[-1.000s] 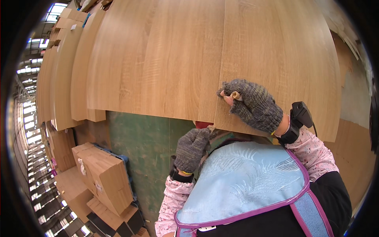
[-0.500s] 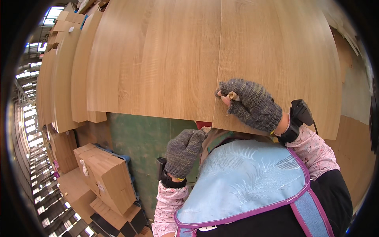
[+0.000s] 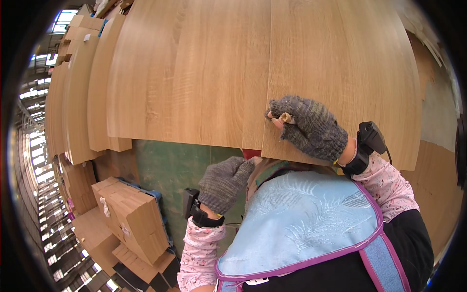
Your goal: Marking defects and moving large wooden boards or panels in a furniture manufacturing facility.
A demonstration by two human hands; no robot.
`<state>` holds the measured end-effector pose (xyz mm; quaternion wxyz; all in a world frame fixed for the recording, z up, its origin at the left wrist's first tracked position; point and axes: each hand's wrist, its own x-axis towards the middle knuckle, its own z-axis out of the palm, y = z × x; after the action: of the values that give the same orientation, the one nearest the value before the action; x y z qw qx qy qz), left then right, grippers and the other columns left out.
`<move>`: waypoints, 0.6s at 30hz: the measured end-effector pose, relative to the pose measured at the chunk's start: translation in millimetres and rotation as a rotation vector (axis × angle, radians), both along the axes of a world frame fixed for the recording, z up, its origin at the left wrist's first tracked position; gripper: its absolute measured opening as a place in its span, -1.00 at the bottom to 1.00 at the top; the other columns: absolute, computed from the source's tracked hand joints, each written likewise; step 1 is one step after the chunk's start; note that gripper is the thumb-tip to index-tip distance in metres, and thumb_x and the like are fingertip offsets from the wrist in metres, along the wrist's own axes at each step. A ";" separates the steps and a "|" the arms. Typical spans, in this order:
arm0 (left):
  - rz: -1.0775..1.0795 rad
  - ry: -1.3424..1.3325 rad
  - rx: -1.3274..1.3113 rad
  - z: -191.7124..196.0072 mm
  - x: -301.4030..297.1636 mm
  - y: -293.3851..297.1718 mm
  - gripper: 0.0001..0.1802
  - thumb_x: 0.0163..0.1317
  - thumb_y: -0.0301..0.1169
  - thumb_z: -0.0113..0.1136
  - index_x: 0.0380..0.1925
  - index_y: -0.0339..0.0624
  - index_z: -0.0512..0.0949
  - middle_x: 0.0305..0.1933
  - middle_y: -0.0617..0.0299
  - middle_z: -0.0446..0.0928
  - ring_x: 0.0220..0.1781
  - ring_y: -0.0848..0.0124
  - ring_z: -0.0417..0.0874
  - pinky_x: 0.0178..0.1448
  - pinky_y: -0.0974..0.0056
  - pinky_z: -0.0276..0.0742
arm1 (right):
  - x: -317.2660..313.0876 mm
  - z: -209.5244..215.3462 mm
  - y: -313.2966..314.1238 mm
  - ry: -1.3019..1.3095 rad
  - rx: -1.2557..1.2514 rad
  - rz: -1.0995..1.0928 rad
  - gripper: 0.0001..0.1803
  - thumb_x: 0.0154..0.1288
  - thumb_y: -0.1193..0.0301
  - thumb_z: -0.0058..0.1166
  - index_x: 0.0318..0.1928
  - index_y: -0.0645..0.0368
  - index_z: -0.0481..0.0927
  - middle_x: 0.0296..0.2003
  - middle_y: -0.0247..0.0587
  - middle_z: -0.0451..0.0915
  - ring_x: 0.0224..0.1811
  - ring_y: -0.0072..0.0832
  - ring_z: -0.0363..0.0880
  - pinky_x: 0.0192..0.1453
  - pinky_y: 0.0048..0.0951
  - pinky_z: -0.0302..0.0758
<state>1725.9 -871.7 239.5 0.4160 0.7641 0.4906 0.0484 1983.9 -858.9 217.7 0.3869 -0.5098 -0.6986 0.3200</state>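
Two hands in grey knit gloves sit mid-feed: my right hand [image 3: 307,127] lies on the right one of two wood-grain boards [image 3: 335,63], just beside their long seam, fingers curled in narrow; whether it grips anything I cannot tell. I see the left hand [image 3: 224,182] lower down, back up, fingertips drawn together at the boards' near edge, and again cannot tell if they pinch something; one red piece [image 3: 251,154] shows just beside them, under that edge. The right forearm slants in from the lower right, the left rises from below. I count two pink floral sleeves [image 3: 202,250], two black wrist devices [image 3: 372,138] and one light-blue bib [image 3: 301,219] with purple trim between the arms. Left of them spreads a green surface [image 3: 170,160], then one tan block [image 3: 141,214].
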 end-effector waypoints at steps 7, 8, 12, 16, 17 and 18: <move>0.160 -0.121 -0.136 12.7 -0.5 0.7 -0.75 0.30 -0.27 0.17 -0.21 -0.22 0.66 -0.48 0.19 0.58 -0.58 0.51 0.48 -0.46 0.34 0.40 | -2.2 1.6 2.2 0.035 0.039 0.009 -0.70 0.24 0.29 0.17 -0.06 0.14 0.55 -0.24 -0.04 0.59 -0.24 -0.13 0.60 -0.14 -0.24 0.53; 0.163 -0.121 -0.135 13.4 1.4 3.3 -0.75 0.30 -0.27 0.17 -0.21 -0.22 0.66 -0.48 0.19 0.58 -0.58 0.51 0.48 -0.46 0.34 0.40 | -2.2 -0.4 0.2 0.044 0.018 -0.001 -0.70 0.24 0.29 0.17 -0.06 0.15 0.55 -0.25 -0.04 0.59 -0.24 -0.13 0.60 -0.14 -0.24 0.53; 0.103 -0.138 -0.059 8.3 6.0 3.9 -0.72 0.30 -0.25 0.17 -0.21 -0.26 0.66 -0.50 0.21 0.57 -0.56 0.52 0.51 -0.44 0.37 0.43 | -3.1 0.0 0.7 0.015 0.015 0.000 -0.69 0.24 0.29 0.17 -0.06 0.15 0.55 -0.25 -0.04 0.59 -0.24 -0.13 0.60 -0.13 -0.26 0.54; 0.071 -0.113 -0.052 9.1 6.0 6.1 -0.72 0.31 -0.26 0.15 -0.22 -0.26 0.66 -0.50 0.21 0.58 -0.54 0.53 0.54 -0.43 0.38 0.45 | -3.0 0.0 0.6 0.037 0.029 0.013 -0.69 0.24 0.29 0.17 -0.06 0.16 0.55 -0.25 -0.04 0.59 -0.24 -0.13 0.60 -0.13 -0.25 0.54; 0.069 -0.112 -0.053 10.4 6.6 8.2 -0.72 0.31 -0.26 0.15 -0.22 -0.26 0.66 -0.50 0.21 0.58 -0.54 0.53 0.54 -0.43 0.38 0.45 | -2.0 -0.2 1.2 0.028 0.020 0.015 -0.69 0.24 0.29 0.17 -0.06 0.16 0.55 -0.25 -0.04 0.59 -0.24 -0.13 0.60 -0.14 -0.25 0.54; 0.037 -0.095 -0.054 12.2 7.1 10.5 -0.72 0.31 -0.26 0.15 -0.23 -0.26 0.65 -0.50 0.22 0.58 -0.54 0.53 0.54 -0.44 0.38 0.45 | -1.1 -0.5 1.7 0.019 0.012 0.016 -0.69 0.24 0.29 0.17 -0.06 0.16 0.55 -0.25 -0.05 0.59 -0.23 -0.13 0.60 -0.14 -0.25 0.54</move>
<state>1733.0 -861.2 251.7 0.4583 0.7403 0.4854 0.0791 1982.8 -857.3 217.1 0.3938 -0.4989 -0.7009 0.3236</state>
